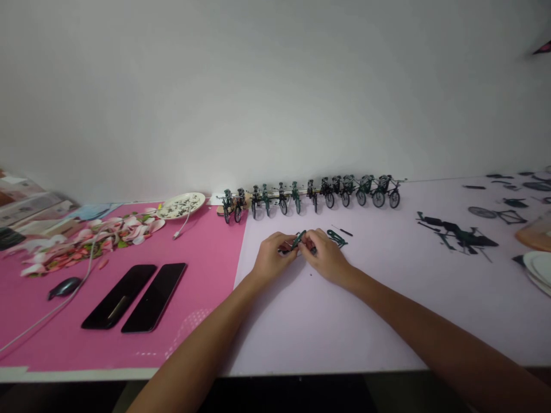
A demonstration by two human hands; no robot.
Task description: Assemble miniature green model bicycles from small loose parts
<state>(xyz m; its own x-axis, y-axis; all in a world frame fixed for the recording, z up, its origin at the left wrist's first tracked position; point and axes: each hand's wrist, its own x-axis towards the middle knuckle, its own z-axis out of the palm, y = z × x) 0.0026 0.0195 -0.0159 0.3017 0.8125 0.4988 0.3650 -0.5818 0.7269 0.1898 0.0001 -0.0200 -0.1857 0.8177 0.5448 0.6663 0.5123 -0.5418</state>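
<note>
Both hands busy, in front of the row of miniature bicycles (297, 198)! The left hand (273, 252) and the right hand (326, 254) pinch a small dark-green bicycle part (298, 240) between their fingertips, fingers drawn close. Between them and the row's right half, a flat green piece (336, 238) beside a slim black-handled screwdriver (346, 232). Left of the row, a white plate (203, 198); well right, loose bicycle parts (477, 238).

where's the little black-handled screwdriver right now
In the head view, the screwdriver lies on the pale mat, beyond the person's right hand, just behind the loose green part.
</note>
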